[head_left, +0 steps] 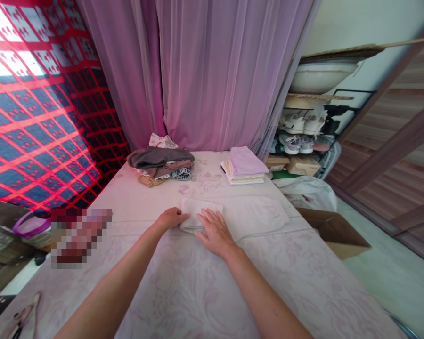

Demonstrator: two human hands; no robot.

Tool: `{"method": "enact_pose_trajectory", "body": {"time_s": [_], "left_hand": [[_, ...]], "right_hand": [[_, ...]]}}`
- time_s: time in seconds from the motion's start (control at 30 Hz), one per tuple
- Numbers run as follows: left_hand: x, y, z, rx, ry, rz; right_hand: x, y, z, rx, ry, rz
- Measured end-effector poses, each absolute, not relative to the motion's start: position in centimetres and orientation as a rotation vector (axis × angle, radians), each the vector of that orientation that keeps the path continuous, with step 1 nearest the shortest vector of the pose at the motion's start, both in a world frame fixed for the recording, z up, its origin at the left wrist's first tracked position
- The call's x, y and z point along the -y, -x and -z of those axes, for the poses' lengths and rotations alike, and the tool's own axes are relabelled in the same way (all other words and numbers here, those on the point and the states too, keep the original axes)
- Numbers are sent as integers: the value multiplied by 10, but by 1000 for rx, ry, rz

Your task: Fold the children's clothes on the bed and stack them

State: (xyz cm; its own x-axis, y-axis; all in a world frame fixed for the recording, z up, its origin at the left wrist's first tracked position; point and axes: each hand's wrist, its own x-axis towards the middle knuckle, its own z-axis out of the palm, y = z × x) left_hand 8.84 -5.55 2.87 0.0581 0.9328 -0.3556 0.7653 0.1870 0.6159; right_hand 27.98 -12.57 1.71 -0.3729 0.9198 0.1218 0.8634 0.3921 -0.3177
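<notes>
My left hand (172,219) lies with its fingers closed together, tips against the folded end of a white towel (254,217). My right hand (215,231) presses flat on the towel, fingers spread wide, gripping nothing. The towel lies doubled over at its left end on a floral bedsheet (198,301), right in front of me. Farther off stand a clothes pile (160,162) and a pink stack (244,162), and a cardboard box (334,233) sits past the bed's right edge.

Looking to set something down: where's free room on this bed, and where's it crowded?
Free: the bedspread between the dark clothes pile and lilac stack, and the stretch nearer you, below the towel under your left hand and right hand. Crowded: the far end, where those piles sit.
</notes>
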Motion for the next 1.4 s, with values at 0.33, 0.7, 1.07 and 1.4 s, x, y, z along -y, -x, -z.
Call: {"method": "enact_pose_trajectory", "body": {"time_s": [0.33, 0.7, 1.07, 1.4], "left_hand": [[70, -104, -27, -1525, -1238, -714], [59, -6, -86, -1630, -1173, -829], [59, -105, -138, -1327, -1581, -675], [56, -181, -95, -1186, -1577, -756]], "right_hand": [[129, -287, -14, 2259, 1657, -308], [102, -291, -28, 1945, 1509, -538], [72, -267, -118, 1124, 1127, -1675], [68, -355, -79, 1085, 1388, -1402]]}}
